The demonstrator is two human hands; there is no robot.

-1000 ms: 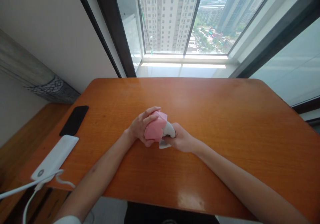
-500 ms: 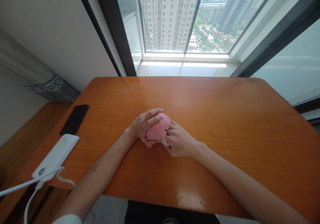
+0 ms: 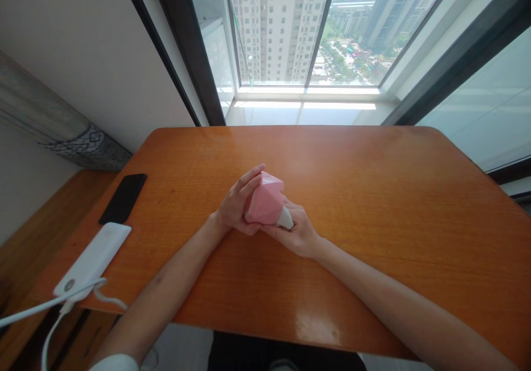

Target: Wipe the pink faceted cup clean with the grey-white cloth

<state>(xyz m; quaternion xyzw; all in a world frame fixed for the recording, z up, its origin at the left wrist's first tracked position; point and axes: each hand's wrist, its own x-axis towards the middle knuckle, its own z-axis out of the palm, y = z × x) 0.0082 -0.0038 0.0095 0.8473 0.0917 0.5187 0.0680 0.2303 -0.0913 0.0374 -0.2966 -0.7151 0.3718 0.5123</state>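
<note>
A pink folded-paper shape (image 3: 266,200) with a white underside is held over the middle of the orange wooden table (image 3: 373,205). My left hand (image 3: 236,205) wraps its left side, fingers curled round the top edge. My right hand (image 3: 295,228) cups it from below and the right, fingers pinched on the white corner. Both hands rest on or just above the tabletop.
A black phone (image 3: 123,197) lies at the table's left edge. Nearer me sits a white power bank (image 3: 93,259) with a white cable (image 3: 50,304) trailing off the left side. A large window and sill lie beyond the far edge.
The pink paper shape has been turned and raised slightly, its faceted top now facing up. My right hand slid from its side to beneath it. My left hand stayed on it.
</note>
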